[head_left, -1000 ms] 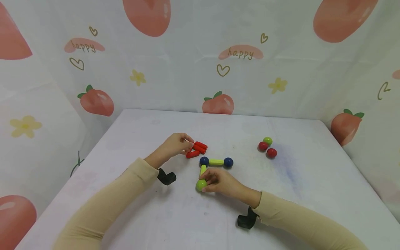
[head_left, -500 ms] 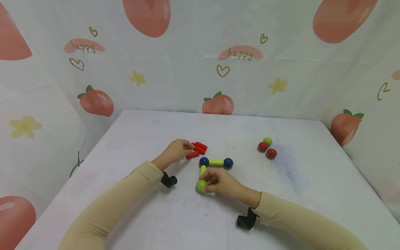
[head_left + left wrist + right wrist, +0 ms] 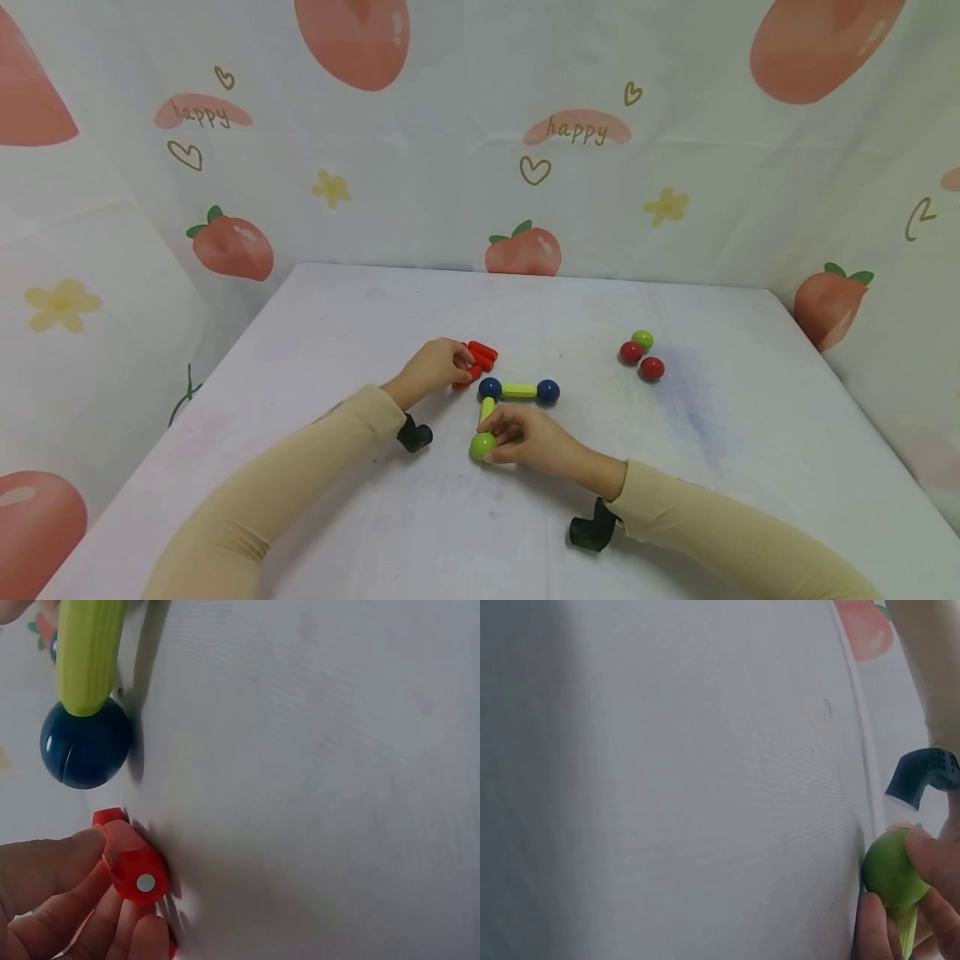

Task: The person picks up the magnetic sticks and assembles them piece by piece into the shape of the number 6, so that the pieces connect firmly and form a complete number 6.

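In the head view my left hand (image 3: pixel 433 367) pinches a red magnetic rod (image 3: pixel 467 379) between thumb and fingers. Its end with a white dot faces the left wrist camera, where the red rod (image 3: pixel 139 870) lies low over the tabletop. Several more red rods (image 3: pixel 483 350) lie just beyond that hand. My right hand (image 3: pixel 536 437) holds a green ball (image 3: pixel 483 447), also visible as the green ball (image 3: pixel 892 868) in the right wrist view. A yellow-green rod (image 3: pixel 487 409) joins it to a blue ball (image 3: pixel 490 388). A second yellow-green rod (image 3: pixel 519 390) links that to another blue ball (image 3: pixel 548 391).
Two red balls (image 3: pixel 652 368) and a lined green ball (image 3: pixel 642 339) rest at the right on the white table (image 3: pixel 360 312). A patterned curtain (image 3: pixel 450 167) hangs behind the table. Black camera mounts (image 3: pixel 592 529) hang under both wrists.
My left hand has come a little right and nearer, over the front red rod, which has shifted slightly with it. My right hand and the ball-and-rod piece stay where they were.
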Demonstrator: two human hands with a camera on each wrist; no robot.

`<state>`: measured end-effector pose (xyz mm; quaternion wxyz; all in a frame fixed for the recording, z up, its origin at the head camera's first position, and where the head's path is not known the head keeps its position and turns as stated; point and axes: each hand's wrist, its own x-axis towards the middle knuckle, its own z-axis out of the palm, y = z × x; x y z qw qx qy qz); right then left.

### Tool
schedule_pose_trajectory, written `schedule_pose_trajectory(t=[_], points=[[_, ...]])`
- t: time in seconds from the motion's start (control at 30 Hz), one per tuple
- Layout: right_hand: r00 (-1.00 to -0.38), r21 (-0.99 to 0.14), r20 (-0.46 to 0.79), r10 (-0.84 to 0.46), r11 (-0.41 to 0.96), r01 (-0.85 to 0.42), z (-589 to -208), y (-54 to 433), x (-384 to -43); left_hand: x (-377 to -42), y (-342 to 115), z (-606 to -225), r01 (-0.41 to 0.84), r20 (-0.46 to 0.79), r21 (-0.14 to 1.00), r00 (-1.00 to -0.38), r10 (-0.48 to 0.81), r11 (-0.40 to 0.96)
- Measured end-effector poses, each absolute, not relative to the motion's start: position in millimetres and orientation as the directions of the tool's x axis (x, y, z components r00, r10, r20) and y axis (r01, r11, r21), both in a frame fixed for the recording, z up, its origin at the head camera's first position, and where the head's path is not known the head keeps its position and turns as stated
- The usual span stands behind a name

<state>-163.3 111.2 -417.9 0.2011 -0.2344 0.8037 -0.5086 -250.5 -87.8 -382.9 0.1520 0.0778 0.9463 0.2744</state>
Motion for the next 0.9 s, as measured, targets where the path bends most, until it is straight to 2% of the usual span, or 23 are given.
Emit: schedule_pose_trajectory(t=[0.33,0.63,0.9], points=[[-0.806,-0.907,-0.092,-0.585,0.384,-0.175,-417,111,-163,-251,-83,-386,0.076,-0.25,0.495,-0.942,0.226,0.866],[-0.813,-0.901,-0.114,-0.572,0.404,-0.158,-416,111,-163,-247,-89,-381,0.046,-0.278,0.53,-0.934,0.225,0.847],[-0.815,-0.895,-0.143,-0.561,0.425,-0.135,-413,111,-163,-236,-100,-356,0.02,-0.296,0.59,-0.925,0.239,0.808]])
